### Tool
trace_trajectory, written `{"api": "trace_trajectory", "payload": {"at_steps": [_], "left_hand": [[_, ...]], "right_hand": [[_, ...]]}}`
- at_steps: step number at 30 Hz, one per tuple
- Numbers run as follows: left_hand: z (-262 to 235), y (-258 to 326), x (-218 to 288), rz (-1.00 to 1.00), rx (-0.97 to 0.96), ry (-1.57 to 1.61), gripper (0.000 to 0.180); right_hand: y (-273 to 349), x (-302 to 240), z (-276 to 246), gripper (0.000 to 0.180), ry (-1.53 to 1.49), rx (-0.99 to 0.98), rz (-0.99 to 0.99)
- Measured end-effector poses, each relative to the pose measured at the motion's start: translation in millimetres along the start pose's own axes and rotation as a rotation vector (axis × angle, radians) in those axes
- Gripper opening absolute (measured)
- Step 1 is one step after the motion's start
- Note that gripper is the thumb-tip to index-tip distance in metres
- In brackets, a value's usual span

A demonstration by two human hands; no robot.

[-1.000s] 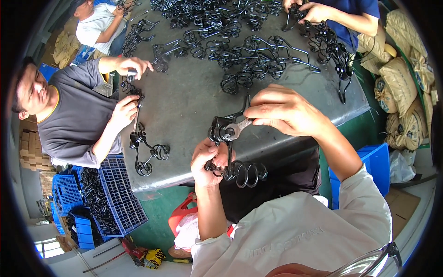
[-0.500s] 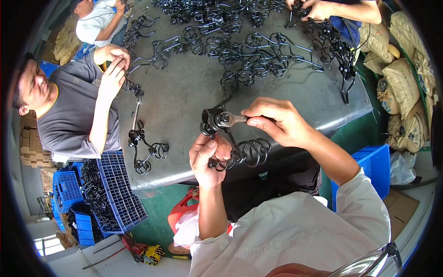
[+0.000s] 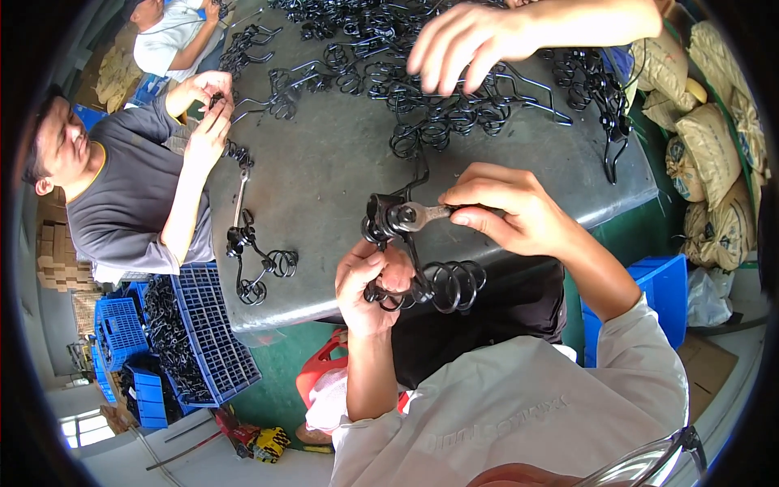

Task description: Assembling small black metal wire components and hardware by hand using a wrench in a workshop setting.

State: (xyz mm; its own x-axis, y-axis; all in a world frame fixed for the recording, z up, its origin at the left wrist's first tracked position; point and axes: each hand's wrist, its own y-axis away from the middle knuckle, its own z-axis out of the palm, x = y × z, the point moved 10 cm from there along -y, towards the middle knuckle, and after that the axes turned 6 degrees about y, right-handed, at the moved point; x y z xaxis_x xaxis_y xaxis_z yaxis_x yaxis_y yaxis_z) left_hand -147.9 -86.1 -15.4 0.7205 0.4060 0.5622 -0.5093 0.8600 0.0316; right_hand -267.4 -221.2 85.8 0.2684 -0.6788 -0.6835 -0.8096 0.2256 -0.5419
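Observation:
My left hand [image 3: 363,294] is closed round a black coil-spring assembly [image 3: 454,286], just over the table's near edge. A clamp-like block [image 3: 381,217] with a bolt sits at the top of that piece, and a bent rod runs up from it. My right hand [image 3: 510,209] pinches the handle of a metal wrench [image 3: 432,213]. The wrench's head lies on the bolt at the block. My left fingers partly hide the lower coils.
A pile of black spring pieces [image 3: 454,114] covers the table's [image 3: 324,178] far side. A co-worker's hand [image 3: 475,45] hovers over it. At left lie another spring piece [image 3: 253,252] and a wrench [image 3: 241,199], near a person handling a part. Blue crates [image 3: 215,341] stand left, sacks [image 3: 706,154] right.
A co-worker's arm has swung in from the upper right over the pile. My hands, with the spring assembly and wrench, have shifted slightly right and nearer to me.

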Motion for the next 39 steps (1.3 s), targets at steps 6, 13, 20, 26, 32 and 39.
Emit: {"api": "trace_trajectory", "payload": {"at_steps": [6,13,20,26,32,39], "left_hand": [[-35.7,-0.2,23.2,0.232,0.29,-0.107,0.039],[-15.3,5.4,32.8,0.3,0.148,-0.263,0.037],[-13.8,-11.8,34.7,0.319,0.09,-0.24,0.034],[15.4,-22.8,50.0,0.547,0.037,-0.593,0.048],[36.5,-25.7,88.5,0.725,0.083,-0.671,0.038],[239.3,3.6,128.1,0.403,-0.786,-0.476,0.023]], "right_hand": [[18.0,3.8,-5.0,0.012,-0.081,0.037,0.317],[32.9,26.8,-2.7,0.025,-0.114,0.03,0.248],[63.5,42.5,-22.5,0.016,0.056,0.395,0.038],[80.7,27.0,-36.2,0.015,0.208,0.558,-0.068],[96.9,27.7,-59.3,0.013,0.291,0.648,-0.047],[93.9,18.8,-73.2,0.016,0.487,0.565,-0.045]]}}
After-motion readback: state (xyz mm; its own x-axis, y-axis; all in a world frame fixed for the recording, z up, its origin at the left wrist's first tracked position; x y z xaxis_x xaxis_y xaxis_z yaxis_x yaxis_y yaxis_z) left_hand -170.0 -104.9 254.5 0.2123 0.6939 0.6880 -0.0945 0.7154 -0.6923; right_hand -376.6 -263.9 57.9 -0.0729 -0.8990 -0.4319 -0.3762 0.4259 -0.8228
